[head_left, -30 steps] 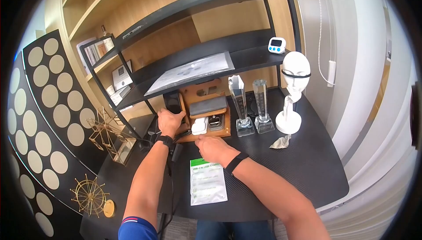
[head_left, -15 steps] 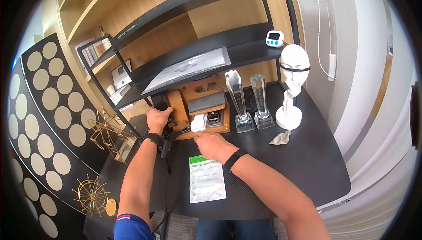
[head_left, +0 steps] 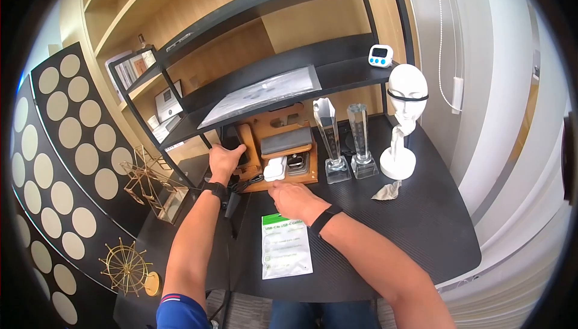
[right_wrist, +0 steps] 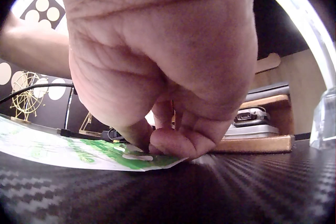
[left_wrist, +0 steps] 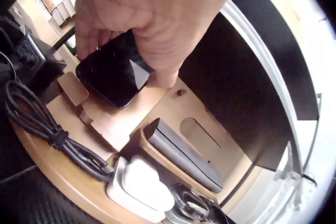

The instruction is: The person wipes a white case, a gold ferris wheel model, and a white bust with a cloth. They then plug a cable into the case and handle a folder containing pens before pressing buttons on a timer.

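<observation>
My left hand (head_left: 224,163) grips a black smartphone (left_wrist: 113,71), thumb along one edge and fingers along the other. The phone is tilted close over the slanted board of a wooden desk stand (head_left: 277,184), near its small ledges (left_wrist: 110,129). The stand carries a grey case (head_left: 286,141), a white earbuds case (head_left: 275,169) and a watch (head_left: 296,161). A tied black cable (left_wrist: 58,137) lies at its left. Just in front of the stand, my right hand (head_left: 296,201) rests on the desk with loosely curled fingers, beside the green top of a cable packet (head_left: 286,248).
Two crystal trophies (head_left: 331,142) and a white mannequin head (head_left: 407,88) stand at the right, near a crumpled cloth (head_left: 386,191). A black shelf (head_left: 343,79) overhangs the stand, holding a white timer (head_left: 380,55). Gold ornaments (head_left: 127,269) are at the left.
My left hand has shifted left with the smartphone, away from the slanted board, then slightly back toward it; more of the board shows. The right hand keeps its place by the packet.
</observation>
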{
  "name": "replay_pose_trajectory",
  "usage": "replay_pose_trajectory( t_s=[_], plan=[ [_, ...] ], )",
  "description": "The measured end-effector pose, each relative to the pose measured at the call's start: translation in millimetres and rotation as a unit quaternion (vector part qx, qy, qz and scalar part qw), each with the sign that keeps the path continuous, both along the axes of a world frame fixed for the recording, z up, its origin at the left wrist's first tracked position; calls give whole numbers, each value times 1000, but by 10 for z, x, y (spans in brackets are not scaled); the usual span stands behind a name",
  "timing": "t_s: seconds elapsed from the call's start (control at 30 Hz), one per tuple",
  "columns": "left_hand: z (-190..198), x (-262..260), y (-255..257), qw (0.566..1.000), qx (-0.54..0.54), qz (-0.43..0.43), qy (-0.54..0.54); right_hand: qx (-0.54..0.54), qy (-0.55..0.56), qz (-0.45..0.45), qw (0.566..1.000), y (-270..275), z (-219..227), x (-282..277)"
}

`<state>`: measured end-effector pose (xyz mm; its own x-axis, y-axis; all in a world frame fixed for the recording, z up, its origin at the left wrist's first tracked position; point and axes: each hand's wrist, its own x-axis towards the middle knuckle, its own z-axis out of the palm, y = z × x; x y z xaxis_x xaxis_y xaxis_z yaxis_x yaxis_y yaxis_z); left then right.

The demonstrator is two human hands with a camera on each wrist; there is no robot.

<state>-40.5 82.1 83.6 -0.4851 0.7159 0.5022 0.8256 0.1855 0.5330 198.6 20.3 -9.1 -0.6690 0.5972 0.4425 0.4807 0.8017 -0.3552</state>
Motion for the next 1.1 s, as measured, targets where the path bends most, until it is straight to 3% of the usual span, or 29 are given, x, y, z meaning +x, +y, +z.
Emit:
replay_pose_trajectory(
  t_s=[0.17,0.57,1.1],
  plan=[
    [-65,150,53,999,-51,9,-10,8,10,4,1000,44,-57,-21],
    [-186,293,-10,996,-42,39,67,1,8,4,1000,27,-12,-15],
    [-134,434,-41,994,-95,41,28,-17,0,-6,1000,35,-23,-36]
  ],
)
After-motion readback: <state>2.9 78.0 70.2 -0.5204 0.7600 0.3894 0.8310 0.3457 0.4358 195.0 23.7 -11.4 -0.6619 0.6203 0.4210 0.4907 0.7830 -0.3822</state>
